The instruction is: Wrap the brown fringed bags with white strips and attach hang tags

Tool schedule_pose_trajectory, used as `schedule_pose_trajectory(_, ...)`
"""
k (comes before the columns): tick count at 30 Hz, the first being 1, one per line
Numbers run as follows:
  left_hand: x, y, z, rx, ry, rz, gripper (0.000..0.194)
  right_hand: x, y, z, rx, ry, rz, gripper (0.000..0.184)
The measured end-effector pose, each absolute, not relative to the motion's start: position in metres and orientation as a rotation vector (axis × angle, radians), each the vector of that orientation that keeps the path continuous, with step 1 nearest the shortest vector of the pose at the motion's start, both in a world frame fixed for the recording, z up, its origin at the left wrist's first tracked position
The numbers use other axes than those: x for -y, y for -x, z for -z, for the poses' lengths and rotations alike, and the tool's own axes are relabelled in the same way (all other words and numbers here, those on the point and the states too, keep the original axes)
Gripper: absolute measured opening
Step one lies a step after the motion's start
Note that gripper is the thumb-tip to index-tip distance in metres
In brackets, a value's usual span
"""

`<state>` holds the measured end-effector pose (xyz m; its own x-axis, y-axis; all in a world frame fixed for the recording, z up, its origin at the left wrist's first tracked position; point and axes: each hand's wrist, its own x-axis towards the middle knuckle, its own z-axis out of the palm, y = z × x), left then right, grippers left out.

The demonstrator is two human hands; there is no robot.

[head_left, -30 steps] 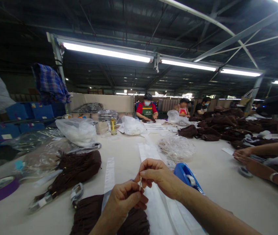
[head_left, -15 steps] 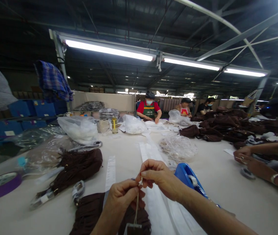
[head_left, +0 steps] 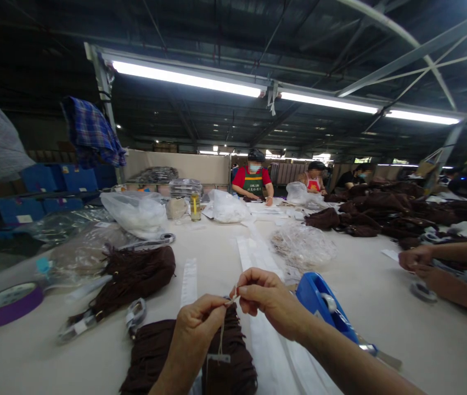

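My left hand [head_left: 196, 329] pinches a thin pale string [head_left: 221, 336] between thumb and fingertips. The same string's upper end is pinched by my right hand [head_left: 268, 299], and the fingertips of both hands nearly meet. From the string hangs a dark hang tag [head_left: 218, 373] with a whitish strip along its top. Under my hands lies a dark brown fringed bag [head_left: 151, 348], partly covered by my left forearm. A wrapped grey ring-like piece [head_left: 135, 314] rests at its upper left. Exactly how the string is looped at my fingertips is too small to tell.
A blue tape dispenser [head_left: 319, 302] stands right of my right hand. Another fringed brown bag [head_left: 142, 280] and purple tape rolls [head_left: 13, 303] lie left. A plastic bag of strings [head_left: 303, 247] sits ahead. A co-worker's hands [head_left: 422, 263] are at the right, near piled brown bags [head_left: 385, 208].
My left hand has shifted slightly left of my right, and the string between them is pulled more sideways. The hang tag has risen and swung slightly left. The camera view has turned a little.
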<state>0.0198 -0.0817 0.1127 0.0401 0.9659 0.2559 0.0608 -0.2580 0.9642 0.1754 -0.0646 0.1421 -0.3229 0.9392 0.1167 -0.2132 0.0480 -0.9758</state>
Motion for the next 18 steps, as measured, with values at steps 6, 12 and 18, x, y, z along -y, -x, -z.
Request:
schedule_pose_trajectory(6,0.077,-0.017,-0.108,-1.075,-1.491,-1.346,0.016,0.063,-0.176,-0.136,1.254,0.807,-1.519,0.008)
schedule_pose_trajectory(12,0.078,-0.021,-0.104,-0.995,-1.365,-1.257,0.018,0.064,-0.173,-0.138,1.128,0.767,-1.630,0.021)
schedule_pose_trajectory(18,0.077,-0.021,-0.100,-0.938,-1.288,-1.304,0.017,0.064,-0.175,-0.137,1.121,0.758,-1.696,0.026)
